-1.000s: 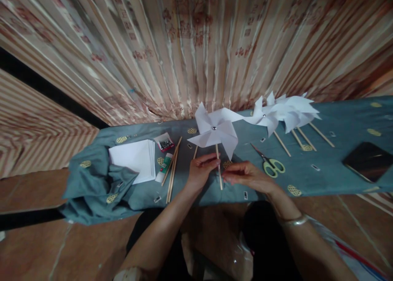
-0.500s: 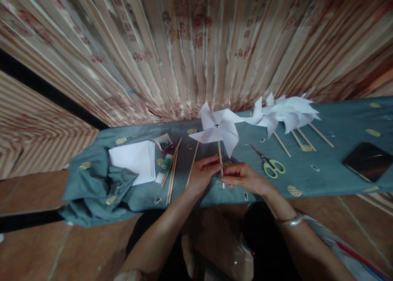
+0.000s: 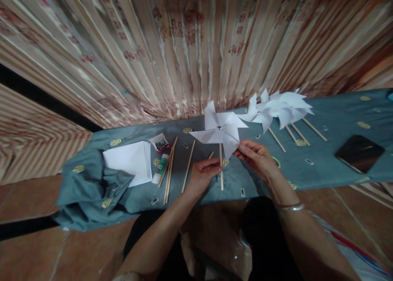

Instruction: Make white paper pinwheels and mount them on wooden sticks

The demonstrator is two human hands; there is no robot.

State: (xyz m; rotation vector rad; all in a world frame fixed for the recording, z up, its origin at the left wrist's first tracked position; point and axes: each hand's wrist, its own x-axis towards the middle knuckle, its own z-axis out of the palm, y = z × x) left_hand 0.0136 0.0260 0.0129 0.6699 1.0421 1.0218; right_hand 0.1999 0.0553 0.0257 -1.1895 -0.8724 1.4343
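Note:
A white paper pinwheel (image 3: 229, 130) with a silver pin at its centre is held upright over the cloth. My left hand (image 3: 205, 172) is closed, pinching its wooden stick (image 3: 221, 180) below the blades. My right hand (image 3: 256, 156) has thumb and fingers together at the edge of the lower right blade. To the right lie several finished white pinwheels (image 3: 290, 105), overlapping, with their sticks toward me. Green-handled scissors (image 3: 276, 161) are mostly hidden behind my right hand. A loose stick (image 3: 188, 166) lies left of my left hand.
Left on the cloth-covered table (image 3: 334, 113) are a stack of white paper (image 3: 129, 160), a small box of pins (image 3: 160, 144), a glue stick (image 3: 160, 169) and several wooden sticks (image 3: 168, 176). A dark flat object (image 3: 360, 152) lies at right. A pleated curtain (image 3: 184, 60) hangs behind.
My right hand has let go of the stick's lower end and moved up and right to a blade. It now covers most of the scissors. My left hand keeps hold of the stick.

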